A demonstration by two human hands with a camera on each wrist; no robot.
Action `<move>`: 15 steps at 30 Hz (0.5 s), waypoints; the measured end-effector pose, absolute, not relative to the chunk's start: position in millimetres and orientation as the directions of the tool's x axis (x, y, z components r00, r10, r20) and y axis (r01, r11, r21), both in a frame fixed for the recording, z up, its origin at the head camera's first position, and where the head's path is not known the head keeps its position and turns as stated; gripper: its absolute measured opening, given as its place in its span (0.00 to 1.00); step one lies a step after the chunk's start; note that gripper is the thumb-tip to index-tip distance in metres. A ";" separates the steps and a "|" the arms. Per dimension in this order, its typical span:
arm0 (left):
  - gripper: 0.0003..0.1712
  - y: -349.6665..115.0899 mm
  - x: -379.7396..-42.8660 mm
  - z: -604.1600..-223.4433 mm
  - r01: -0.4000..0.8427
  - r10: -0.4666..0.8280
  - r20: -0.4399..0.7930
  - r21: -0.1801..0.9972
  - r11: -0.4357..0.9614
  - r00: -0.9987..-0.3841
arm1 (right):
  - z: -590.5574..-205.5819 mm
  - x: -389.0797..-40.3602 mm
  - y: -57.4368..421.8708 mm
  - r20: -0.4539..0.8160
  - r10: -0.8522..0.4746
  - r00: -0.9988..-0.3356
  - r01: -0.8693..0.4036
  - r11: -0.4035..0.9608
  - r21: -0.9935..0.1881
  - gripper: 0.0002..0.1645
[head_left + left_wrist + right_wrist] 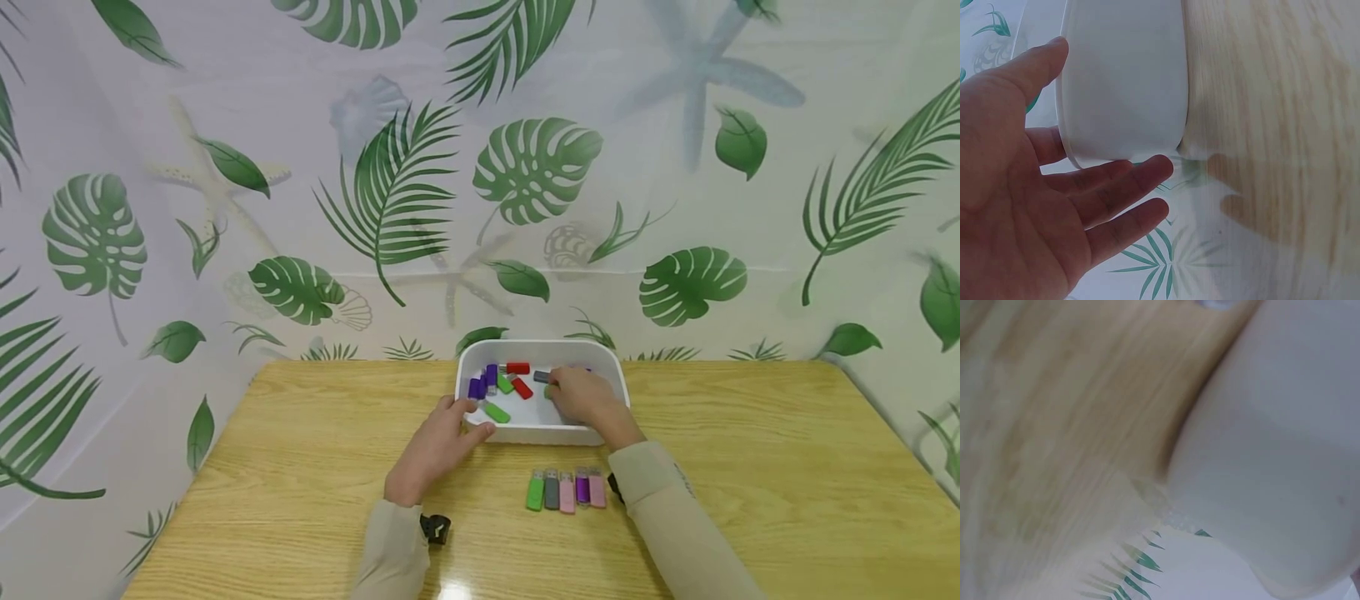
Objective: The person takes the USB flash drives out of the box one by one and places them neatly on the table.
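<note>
White tray (pixel 543 435) lies against the left hand (pixel 437 442), beneath the right hand (pixel 587 396).

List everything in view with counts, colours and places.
Printed backdrop: one, white with green leaves, behind the table
Wooden table: one, yellowish, under the bin
Open bin: one, white, at the table's far edge
Aligned USB drives: five; green, gray, pink, purple, pink; nearer than the bin
Loose USB drives: several, some hidden; purple, red, green, gray; in the bin
Wrist devices: two, black, at both wrists
Sleeves: two, beige, on both arms
Left hand: one, at the bin's near left corner
Right hand: one, inside the bin
</note>
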State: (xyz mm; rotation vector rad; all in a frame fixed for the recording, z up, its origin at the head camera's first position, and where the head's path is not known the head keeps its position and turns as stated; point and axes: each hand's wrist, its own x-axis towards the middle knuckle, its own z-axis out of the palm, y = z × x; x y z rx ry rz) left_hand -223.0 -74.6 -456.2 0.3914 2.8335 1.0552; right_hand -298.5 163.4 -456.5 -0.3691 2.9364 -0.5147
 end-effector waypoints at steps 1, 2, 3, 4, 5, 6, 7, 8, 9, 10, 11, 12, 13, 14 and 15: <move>0.33 -74.7 -223.1 -455.9 0.204 0.270 0.001 0.656 0.726 -0.963 | -455.3 -298.2 163.8 -0.095 -0.263 -0.960 -0.211 0.905 -0.369 0.11; 0.33 -74.7 -223.0 -455.5 0.202 0.269 0.000 0.658 0.725 -0.963 | -453.7 -297.7 163.9 -0.100 -0.260 -0.961 -0.202 0.897 -0.392 0.12; 0.33 -74.6 -223.2 -455.4 0.201 0.268 -0.001 0.659 0.725 -0.963 | -451.7 -296.9 164.1 -0.107 -0.257 -0.960 -0.190 0.886 -0.423 0.12; 0.33 -74.7 -223.3 -455.4 0.198 0.265 -0.003 0.659 0.726 -0.964 | -449.4 -295.6 164.2 -0.114 -0.255 -0.960 -0.177 0.870 -0.460 0.13; 0.33 -74.7 -223.4 -455.3 0.199 0.265 -0.002 0.658 0.726 -0.964 | -446.8 -293.7 164.5 -0.118 -0.256 -0.959 -0.165 0.850 -0.500 0.14; 0.33 -74.7 -223.4 -455.3 0.197 0.263 -0.002 0.658 0.727 -0.965 | -444.3 -291.7 164.7 -0.122 -0.257 -0.959 -0.152 0.826 -0.542 0.15; 0.33 -74.6 -223.4 -455.4 0.194 0.260 -0.003 0.657 0.729 -0.966 | -441.9 -289.5 165.1 -0.117 -0.258 -0.959 -0.145 0.801 -0.581 0.15; 0.33 -74.6 -223.5 -455.5 0.194 0.260 -0.003 0.657 0.728 -0.965 | -440.0 -286.8 165.3 -0.107 -0.256 -0.961 -0.138 0.775 -0.617 0.16; 0.32 -74.6 -223.5 -455.8 0.197 0.261 -0.001 0.657 0.728 -0.965 | -438.5 -283.8 166.0 -0.090 -0.257 -0.962 -0.138 0.745 -0.653 0.16; 0.33 -74.6 -223.6 -456.1 0.196 0.261 -0.001 0.656 0.729 -0.965 | -437.0 -280.5 166.6 -0.070 -0.255 -0.964 -0.138 0.712 -0.689 0.16; 0.33 -74.5 -223.6 -456.3 0.197 0.262 -0.002 0.655 0.729 -0.965 | -435.9 -277.1 167.2 -0.045 -0.252 -0.967 -0.144 0.681 -0.718 0.16; 0.33 -74.5 -223.6 -456.4 0.192 0.259 -0.005 0.655 0.730 -0.966 | -434.9 -273.5 167.7 -0.017 -0.248 -0.969 -0.154 0.651 -0.743 0.17; 0.33 -74.5 -223.7 -456.8 0.192 0.260 -0.007 0.655 0.731 -0.966 | -434.5 -269.7 168.4 0.013 -0.243 -0.970 -0.165 0.618 -0.768 0.16; 0.33 -74.5 -223.7 -457.0 0.190 0.258 -0.009 0.655 0.732 -0.966 | -434.0 -265.9 169.0 0.042 -0.236 -0.971 -0.177 0.587 -0.790 0.16; 0.33 -74.5 -223.5 -457.3 0.188 0.256 -0.009 0.654 0.732 -0.967 | -433.1 -262.0 169.8 0.068 -0.227 -0.971 -0.187 0.556 -0.810 0.17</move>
